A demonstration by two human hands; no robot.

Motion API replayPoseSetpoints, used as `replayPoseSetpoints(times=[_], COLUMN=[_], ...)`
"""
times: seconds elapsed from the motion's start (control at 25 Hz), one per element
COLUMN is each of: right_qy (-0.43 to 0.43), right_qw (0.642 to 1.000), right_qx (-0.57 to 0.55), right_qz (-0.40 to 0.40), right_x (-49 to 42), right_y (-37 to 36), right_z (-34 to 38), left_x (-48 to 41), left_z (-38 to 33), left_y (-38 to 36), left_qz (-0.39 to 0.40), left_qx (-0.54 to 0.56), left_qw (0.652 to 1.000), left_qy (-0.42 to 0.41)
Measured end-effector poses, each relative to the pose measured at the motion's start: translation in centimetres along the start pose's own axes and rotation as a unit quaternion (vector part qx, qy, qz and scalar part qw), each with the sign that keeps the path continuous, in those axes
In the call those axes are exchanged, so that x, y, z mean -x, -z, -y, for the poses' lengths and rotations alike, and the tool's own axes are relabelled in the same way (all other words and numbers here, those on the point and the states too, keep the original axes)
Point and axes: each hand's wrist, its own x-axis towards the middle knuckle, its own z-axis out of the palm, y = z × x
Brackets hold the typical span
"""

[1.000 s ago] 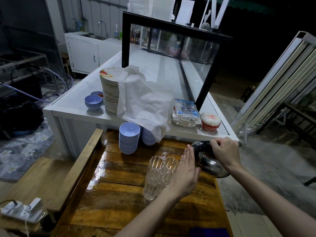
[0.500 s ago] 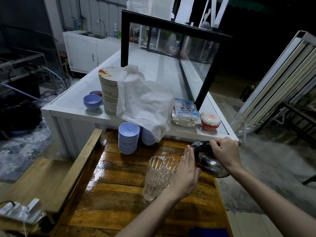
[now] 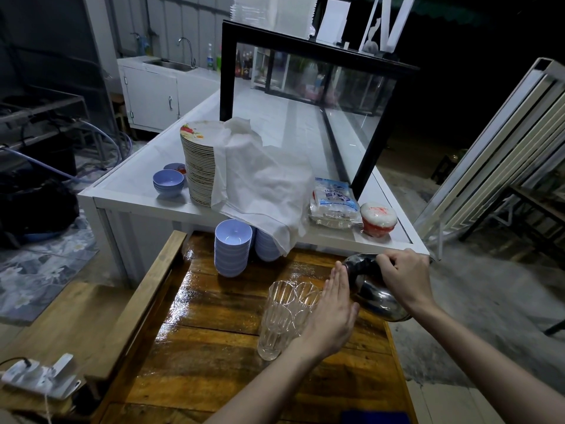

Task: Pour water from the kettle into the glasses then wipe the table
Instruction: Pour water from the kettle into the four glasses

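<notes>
Right hand [image 3: 403, 276] gripped the top of the steel kettle [image 3: 377, 301], which sat tilted toward the glasses [image 3: 279, 319] at the right edge of the wet wooden table [image 3: 214, 362]. Left hand [image 3: 333, 316] was flat, fingers straight and together, against the glasses' right side, between them and the kettle. Glasses stood upright, clustered mid-table.

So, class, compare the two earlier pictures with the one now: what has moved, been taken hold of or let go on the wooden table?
Nothing has visibly changed. The right hand still grips the kettle, and the left hand stays flat and open beside the glasses. The glasses stand where they were on the wet table, and no water is seen pouring.
</notes>
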Motion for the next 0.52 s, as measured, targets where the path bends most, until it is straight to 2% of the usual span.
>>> replayPoseSetpoints(times=[0.2,0.36,0.52], right_qy=[-0.043,-0.177,-0.326], right_qw=[0.999,0.980,0.928], right_qx=[-0.018,-0.089,-0.182], right_qz=[-0.002,-0.001,-0.004], right_x=[0.6,1.9,3.7], right_y=[0.2,0.5,0.2], right_z=[-0.2,-0.5,-1.8], left_x=[-0.3,-1.0,-1.8], left_z=[0.0,-0.3,-1.2], left_y=[-0.1,0.1,0.3], left_qz=[0.017,0.045,0.038], left_qx=[-0.027,-0.041,-0.039], left_qw=[0.999,0.998,0.998], left_qy=[-0.001,-0.005,-0.025])
